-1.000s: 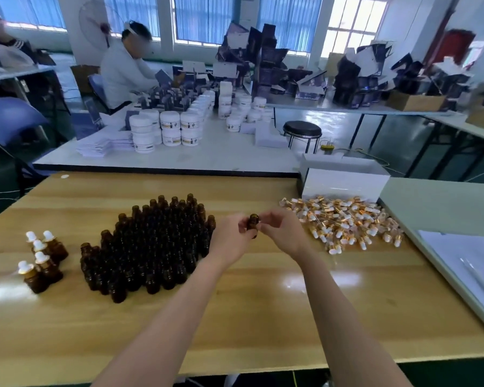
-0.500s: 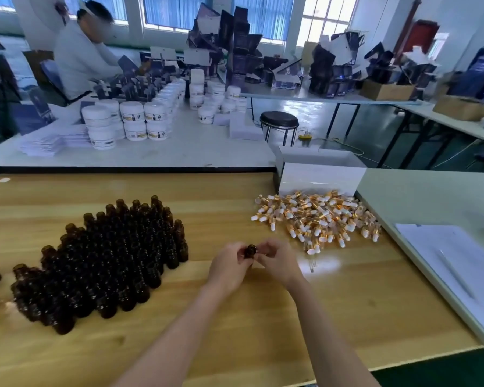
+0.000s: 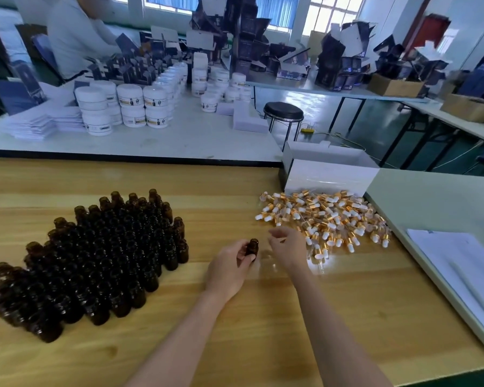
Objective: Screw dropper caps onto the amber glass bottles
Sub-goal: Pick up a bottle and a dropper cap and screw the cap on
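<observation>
Centre frame: left hand gripped one uncapped amber bottle upright, fingers curled round its body. Just right of it, right hand hovered, fingers loosely curled, nothing seen in them. Step judged: fetching a cap. Next move called for pinching one dropper from the cap pile at centre right (glass pipettes overlapped; lift singly), then seating it on the neck.

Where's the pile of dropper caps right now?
Head view: the pile of dropper caps lies on the wooden table, right of centre, just in front of the white box and just beyond the right hand.
</observation>
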